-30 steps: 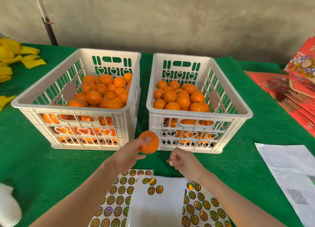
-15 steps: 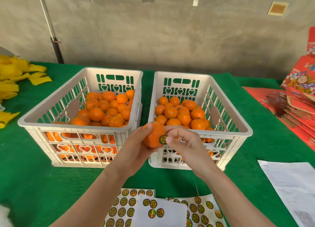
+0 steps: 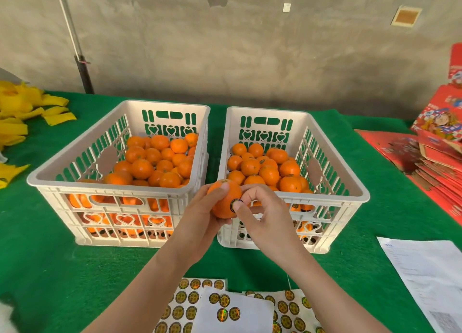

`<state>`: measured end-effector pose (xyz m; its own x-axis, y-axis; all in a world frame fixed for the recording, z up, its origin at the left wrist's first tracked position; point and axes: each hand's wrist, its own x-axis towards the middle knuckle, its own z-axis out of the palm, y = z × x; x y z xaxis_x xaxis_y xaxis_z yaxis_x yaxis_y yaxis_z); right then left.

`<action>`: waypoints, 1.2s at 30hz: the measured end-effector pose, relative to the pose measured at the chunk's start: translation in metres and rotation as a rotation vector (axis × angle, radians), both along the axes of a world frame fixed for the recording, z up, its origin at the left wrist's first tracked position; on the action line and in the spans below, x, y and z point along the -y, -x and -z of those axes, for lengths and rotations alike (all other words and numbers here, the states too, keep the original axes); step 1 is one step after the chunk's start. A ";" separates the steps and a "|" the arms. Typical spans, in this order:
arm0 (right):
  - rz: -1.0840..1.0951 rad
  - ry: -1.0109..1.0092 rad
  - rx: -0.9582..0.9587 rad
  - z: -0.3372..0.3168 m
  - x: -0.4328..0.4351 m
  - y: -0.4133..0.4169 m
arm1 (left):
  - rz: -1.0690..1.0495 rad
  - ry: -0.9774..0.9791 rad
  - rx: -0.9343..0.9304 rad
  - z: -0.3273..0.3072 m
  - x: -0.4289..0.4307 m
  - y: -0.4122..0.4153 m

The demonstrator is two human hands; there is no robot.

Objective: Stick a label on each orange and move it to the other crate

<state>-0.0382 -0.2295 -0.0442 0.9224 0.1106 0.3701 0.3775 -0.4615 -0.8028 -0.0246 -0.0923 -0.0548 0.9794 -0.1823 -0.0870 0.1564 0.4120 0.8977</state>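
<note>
Now the label [image 3: 234, 204] sits on the orange [image 3: 221, 204]. A second ago the right hand [image 3: 265, 217] pinched it loose just above the sticker sheets [image 3: 190, 297] at the desk's [image 3: 50, 257] near edge. Both hands have since risen towards the crates. The left hand [image 3: 200, 215] cups the fruit from the left, fingers curled round it, while the right hand's thumb presses the label down and its forefinger hooks over the top. The orange is held in the air, in front of the near left corner of the right crate [image 3: 360, 195] and clear of its rim. The sticking step looks all but done, and only the drop into a crate remains for this fruit. The left crate [image 3: 112, 190] is heaped with oranges that show no marks. The right crate holds a similar heap, several with small dark round marks on top that look like labels, so it seems to be the receiving one.
</note>
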 end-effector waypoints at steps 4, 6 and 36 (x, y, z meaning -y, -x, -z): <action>0.060 0.111 0.094 0.005 0.001 0.001 | -0.028 -0.008 -0.017 0.003 -0.002 0.000; 0.113 0.160 0.065 0.008 0.003 0.001 | -0.027 0.007 -0.059 0.006 -0.004 0.000; 0.344 0.204 -0.607 0.034 0.074 -0.312 | 0.008 -1.493 0.597 0.019 0.043 -0.143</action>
